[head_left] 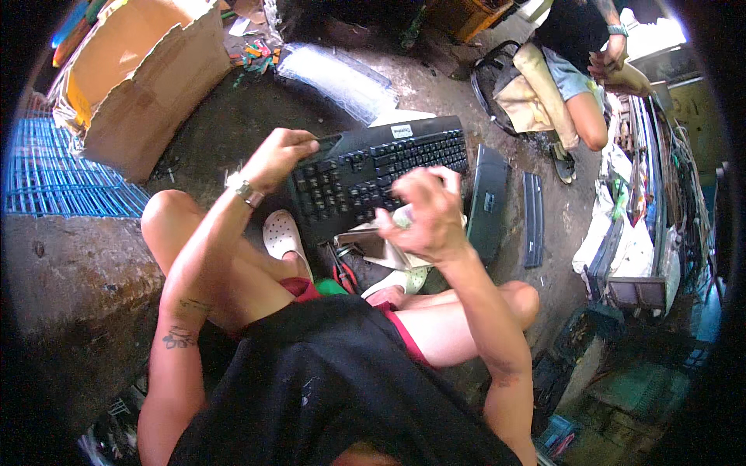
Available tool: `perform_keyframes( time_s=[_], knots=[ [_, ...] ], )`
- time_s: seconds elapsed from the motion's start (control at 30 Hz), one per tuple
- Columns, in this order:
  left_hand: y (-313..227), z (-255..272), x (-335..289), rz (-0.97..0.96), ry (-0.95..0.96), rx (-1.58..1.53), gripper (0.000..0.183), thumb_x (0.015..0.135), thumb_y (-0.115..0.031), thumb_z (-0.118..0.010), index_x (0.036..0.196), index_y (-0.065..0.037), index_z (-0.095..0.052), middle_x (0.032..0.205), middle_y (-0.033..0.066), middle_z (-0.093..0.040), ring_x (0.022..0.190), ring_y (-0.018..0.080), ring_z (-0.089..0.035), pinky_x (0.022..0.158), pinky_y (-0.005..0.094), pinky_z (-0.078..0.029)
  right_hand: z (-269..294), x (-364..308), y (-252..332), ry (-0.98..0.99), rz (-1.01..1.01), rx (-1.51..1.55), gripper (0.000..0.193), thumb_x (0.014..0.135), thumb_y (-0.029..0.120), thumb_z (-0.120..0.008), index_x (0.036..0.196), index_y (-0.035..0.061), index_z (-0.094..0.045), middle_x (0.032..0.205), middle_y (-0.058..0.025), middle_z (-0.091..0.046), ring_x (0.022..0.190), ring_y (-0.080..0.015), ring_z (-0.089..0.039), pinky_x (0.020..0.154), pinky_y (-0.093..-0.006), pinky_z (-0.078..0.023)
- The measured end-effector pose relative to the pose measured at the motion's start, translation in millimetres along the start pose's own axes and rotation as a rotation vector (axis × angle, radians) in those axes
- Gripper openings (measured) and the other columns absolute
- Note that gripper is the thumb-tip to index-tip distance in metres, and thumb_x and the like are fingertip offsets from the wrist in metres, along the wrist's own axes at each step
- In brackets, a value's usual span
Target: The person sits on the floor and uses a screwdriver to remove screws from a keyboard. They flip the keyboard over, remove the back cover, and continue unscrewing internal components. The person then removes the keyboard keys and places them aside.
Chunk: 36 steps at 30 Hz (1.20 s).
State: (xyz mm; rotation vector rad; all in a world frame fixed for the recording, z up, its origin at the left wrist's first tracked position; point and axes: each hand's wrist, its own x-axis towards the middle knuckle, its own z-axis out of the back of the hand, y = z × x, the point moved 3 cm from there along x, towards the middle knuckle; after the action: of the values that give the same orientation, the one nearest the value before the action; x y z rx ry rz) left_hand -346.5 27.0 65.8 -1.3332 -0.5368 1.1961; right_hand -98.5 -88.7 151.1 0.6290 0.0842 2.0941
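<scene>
A black computer keyboard (pixel 353 182) is held tilted in front of me, keys facing up, with a white label on its top edge. My left hand (pixel 277 161) is closed on its upper left corner. Above the right part of the keys hovers my right hand (pixel 427 213), slightly blurred, its fingers bent and apart from the thumb. A pale patch shows by that thumb, and I cannot make out what it is. Under the keyboard's near edge lie a light-coloured piece (pixel 381 250) and a red-handled tool (pixel 343 273), both partly hidden.
A flat black panel (pixel 488 203) and a narrow dark strip (pixel 533 220) lie on the floor to the right. A torn cardboard box (pixel 167 93) and a blue wire rack (pixel 66 167) stand left. Clear plastic wrapping (pixel 338 81) lies ahead. Another person (pixel 579 85) sits far right.
</scene>
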Motion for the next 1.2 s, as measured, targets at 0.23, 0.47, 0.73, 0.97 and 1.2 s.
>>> perform_keyframes(
  time_s=[0.23, 0.47, 0.73, 0.97, 1.2],
  knots=[
    [-31, 20, -20, -0.227, 0.12, 0.185, 0.029, 0.103, -0.02, -0.062, 0.118, 0.003, -0.071, 0.089, 0.0042, -0.075, 0.081, 0.0096, -0.063, 0.079, 0.031, -0.053, 1, -18, -42, -0.179, -0.353, 0.11, 0.046, 0.087, 0.022, -0.078, 0.128, 0.007, -0.063, 0.128, -0.0162, -0.059, 0.116, -0.0372, -0.061, 0.102, -0.0483, -0.048],
    [-48, 3, -34, -0.573, 0.04, 0.468, 0.023, 0.099, -0.013, -0.065, 0.117, -0.001, -0.072, 0.091, 0.0168, -0.074, 0.077, 0.0253, -0.072, 0.075, 0.0359, -0.057, -23, 2, -24, -0.095, -0.184, -0.08, 0.054, 0.088, 0.029, -0.078, 0.138, 0.0151, -0.062, 0.132, -0.0123, -0.058, 0.125, -0.0323, -0.055, 0.101, -0.0499, -0.046],
    [-16, -21, -58, -0.736, -0.048, 0.664, 0.024, 0.09, -0.009, -0.071, 0.113, -0.007, -0.072, 0.097, 0.0156, -0.074, 0.085, 0.036, -0.073, 0.074, 0.0426, -0.06, -59, -41, 7, -0.268, -0.269, -0.045, 0.049, 0.08, 0.008, -0.08, 0.127, 0.0112, -0.067, 0.127, -0.0132, -0.059, 0.128, -0.0365, -0.054, 0.106, -0.0494, -0.042],
    [39, -75, -117, -0.426, 0.182, 0.756, 0.07, 0.072, -0.003, -0.075, 0.14, -0.015, -0.062, 0.159, 0.0098, -0.047, 0.152, 0.0342, -0.035, 0.126, 0.0582, -0.024, -85, -119, 49, -0.274, -0.48, 0.165, 0.038, 0.076, -0.007, -0.071, 0.111, 0.0069, -0.067, 0.125, -0.0157, -0.059, 0.127, -0.0405, -0.055, 0.108, -0.0515, -0.045],
    [74, -117, -134, -0.361, 0.109, 0.949, 0.068, 0.071, 0.002, -0.066, 0.137, -0.013, -0.063, 0.164, 0.0152, -0.038, 0.155, 0.0407, -0.028, 0.125, 0.0605, -0.021, -108, -170, 65, -0.103, -0.648, 0.302, 0.022, 0.083, -0.003, -0.071, 0.103, 0.0039, -0.071, 0.128, -0.0178, -0.061, 0.135, -0.0424, -0.052, 0.11, -0.0509, -0.046]
  ],
)
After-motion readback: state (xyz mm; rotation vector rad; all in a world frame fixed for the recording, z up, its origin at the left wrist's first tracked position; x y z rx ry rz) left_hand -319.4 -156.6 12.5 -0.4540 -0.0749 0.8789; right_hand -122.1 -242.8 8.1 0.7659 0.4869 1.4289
